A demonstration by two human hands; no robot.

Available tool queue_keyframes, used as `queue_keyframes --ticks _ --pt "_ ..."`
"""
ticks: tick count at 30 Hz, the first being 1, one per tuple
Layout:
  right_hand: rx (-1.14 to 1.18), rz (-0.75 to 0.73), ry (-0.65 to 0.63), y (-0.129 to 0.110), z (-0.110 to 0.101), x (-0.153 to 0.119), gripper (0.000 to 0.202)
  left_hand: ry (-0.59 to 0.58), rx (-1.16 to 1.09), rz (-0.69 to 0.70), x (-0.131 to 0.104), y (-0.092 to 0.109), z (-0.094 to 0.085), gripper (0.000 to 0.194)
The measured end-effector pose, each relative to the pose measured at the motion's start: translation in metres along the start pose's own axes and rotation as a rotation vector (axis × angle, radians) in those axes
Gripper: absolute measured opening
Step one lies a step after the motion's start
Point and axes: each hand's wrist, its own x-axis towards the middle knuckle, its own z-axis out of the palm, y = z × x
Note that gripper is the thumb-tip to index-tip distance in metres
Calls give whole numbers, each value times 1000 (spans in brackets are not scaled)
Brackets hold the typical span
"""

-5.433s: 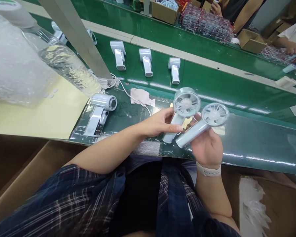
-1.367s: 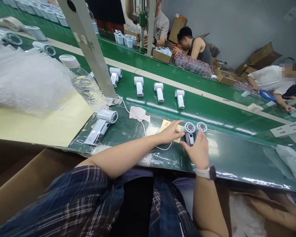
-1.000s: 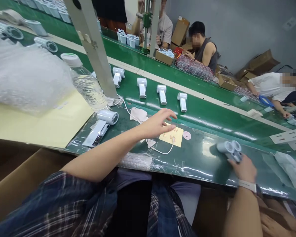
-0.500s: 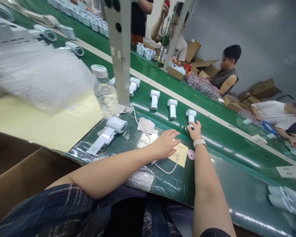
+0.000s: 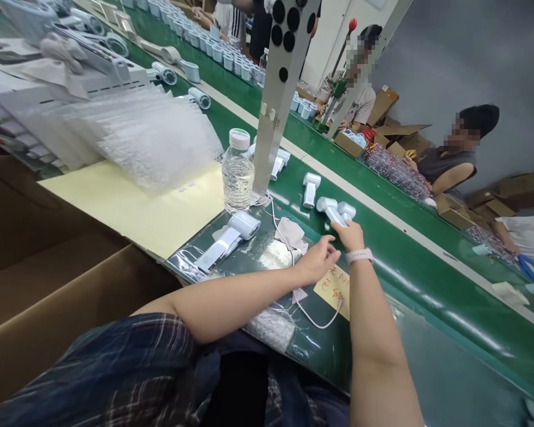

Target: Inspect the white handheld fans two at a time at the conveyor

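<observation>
- The right hand (image 5: 352, 236) now closes its fingers around the handle end of a pale-blue handheld fan (image 5: 331, 209); the frame half a second ago shows it at a single fan.
- A second fan (image 5: 347, 210) lies close against the first, to its right, where those two were apart on the green belt (image 5: 409, 252). They are thus gathered at one hand; whether its fingers grip both, I cannot tell.
- The left hand (image 5: 318, 261) is beside the right, fingers loosely curled and apart, with nothing visible in them, above the near bench (image 5: 324, 353) and by the yellow note (image 5: 327, 286).
- Another fan (image 5: 310, 191) lies farther left on the belt, and one more (image 5: 279, 165) is partly behind the metal post (image 5: 276, 112).
- At near left, a fan (image 5: 226, 242) rests on the bench, just in front of the water bottle (image 5: 238, 178).
- A white cable (image 5: 314, 322) ends on the note.
</observation>
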Motion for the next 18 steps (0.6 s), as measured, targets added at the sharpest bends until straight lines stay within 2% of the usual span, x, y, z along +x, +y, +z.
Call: queue_keyframes --ticks 2,5,7,10,12,13,16,18 --pt "27 -48 -69 4 -19 -36 42 39 -308 -197 4 1 5 40" --pt "44 -171 -139 6 -36 -98 40 62 -697 -324 5 3 11 50" --pt "81 -211 -149 8 -44 -133 49 34 -900 -394 1 5 13 50" --pt "328 -160 -163 19 -53 -167 59 -123 -911 -451 -7 8 13 54" --pt "529 -48 -122 29 -54 -179 52 -184 -855 -446 -11 10 11 56" --pt "554 29 -71 32 -51 -184 46 -188 -829 -422 -12 12 10 56" --pt "305 189 91 31 -30 -200 21 -160 -802 -303 -13 15 6 55" --pt "165 138 115 21 -11 -211 9 -171 -799 -245 -12 16 3 59"
